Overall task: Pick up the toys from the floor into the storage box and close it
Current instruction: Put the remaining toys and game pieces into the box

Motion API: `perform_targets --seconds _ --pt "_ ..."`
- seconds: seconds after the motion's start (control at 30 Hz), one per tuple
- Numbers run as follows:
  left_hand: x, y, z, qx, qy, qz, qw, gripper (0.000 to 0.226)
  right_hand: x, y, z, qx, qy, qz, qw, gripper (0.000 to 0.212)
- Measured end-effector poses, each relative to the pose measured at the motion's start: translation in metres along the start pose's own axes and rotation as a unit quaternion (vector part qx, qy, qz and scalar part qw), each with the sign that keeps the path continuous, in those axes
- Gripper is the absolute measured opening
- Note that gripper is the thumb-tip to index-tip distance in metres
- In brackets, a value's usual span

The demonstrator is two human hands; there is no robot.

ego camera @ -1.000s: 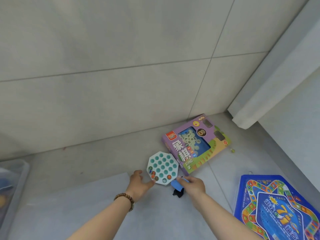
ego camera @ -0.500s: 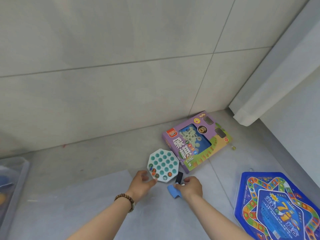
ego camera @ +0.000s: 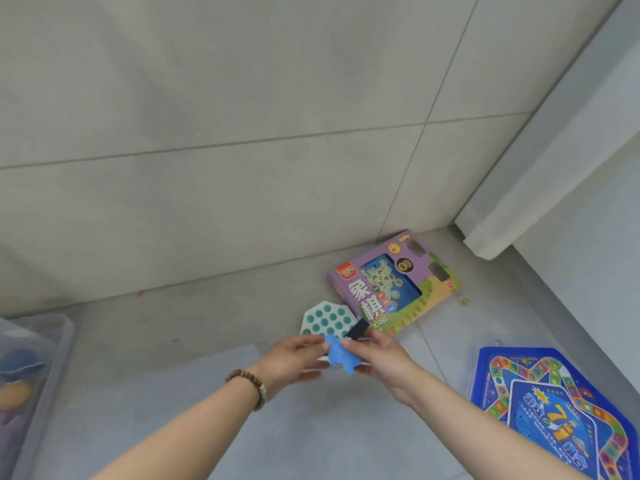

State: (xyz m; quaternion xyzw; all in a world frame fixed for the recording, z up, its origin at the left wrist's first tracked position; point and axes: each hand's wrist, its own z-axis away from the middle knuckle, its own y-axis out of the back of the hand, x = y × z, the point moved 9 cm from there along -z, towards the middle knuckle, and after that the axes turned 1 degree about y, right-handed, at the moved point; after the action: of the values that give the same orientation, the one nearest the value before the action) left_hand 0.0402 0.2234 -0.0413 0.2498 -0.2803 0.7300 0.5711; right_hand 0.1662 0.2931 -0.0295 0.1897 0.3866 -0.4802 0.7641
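Holds a blue toy (ego camera: 341,356) up above the floor (ego camera: 207,323), near the middle of the scene, between both grips. With the left grip (ego camera: 298,355), a beaded bracelet (ego camera: 247,384) on its wrist, pinches the toy's left edge. With the right grip (ego camera: 377,358), clasps the toy's right side, thumb on top. Carries also a small black piece (ego camera: 358,329) in the right grip's fingers, poking out toward the far side.

Just beyond the grips, and partly hidden by them: a white board with teal holes (ego camera: 323,320). Cannot tell whether lying on the floor or lifted.

Right of that board and farther off: a purple game box (ego camera: 391,285), flat on the floor, close to the wall. Just right of it, a tiny marble (ego camera: 464,300).

Near right: a blue board game (ego camera: 554,410), flat on the floor.

At the left edge, well apart from the toy: the clear storage box (ego camera: 31,358), with blurred blue and yellow shapes inside.
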Motion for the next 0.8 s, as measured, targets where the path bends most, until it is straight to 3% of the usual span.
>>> perform_targets --seconds 0.2,0.3,0.47,0.57,0.63,0.7,0.8 --pt "0.070 0.088 0.099 0.065 -0.086 0.007 0.994 0.018 -0.088 -0.111 0.039 -0.069 0.062 0.051 0.994 0.012" --pt "0.081 0.159 0.173 0.128 -0.120 0.010 0.984 0.017 -0.120 -0.202 0.064 -0.128 0.093 0.111 0.981 0.021" --pt "0.054 0.292 0.310 0.259 -0.140 0.022 0.955 0.010 -0.127 -0.379 0.125 -0.215 0.126 0.175 0.953 0.016" --pt "0.020 0.352 0.384 0.338 -0.134 0.040 0.931 0.020 -0.102 -0.473 0.158 -0.262 0.098 0.156 0.947 0.021" --pt "-0.012 0.379 0.420 0.373 -0.107 0.065 0.919 0.025 -0.079 -0.516 0.172 -0.281 0.060 0.140 0.948 0.045" --pt "-0.040 0.395 0.438 0.393 -0.070 0.063 0.915 0.045 -0.065 -0.532 0.175 -0.259 0.064 0.165 0.950 0.049" --pt "-0.051 0.402 0.448 0.427 -0.021 -0.025 0.904 0.071 -0.070 -0.512 0.166 -0.204 0.129 0.278 0.930 0.042"
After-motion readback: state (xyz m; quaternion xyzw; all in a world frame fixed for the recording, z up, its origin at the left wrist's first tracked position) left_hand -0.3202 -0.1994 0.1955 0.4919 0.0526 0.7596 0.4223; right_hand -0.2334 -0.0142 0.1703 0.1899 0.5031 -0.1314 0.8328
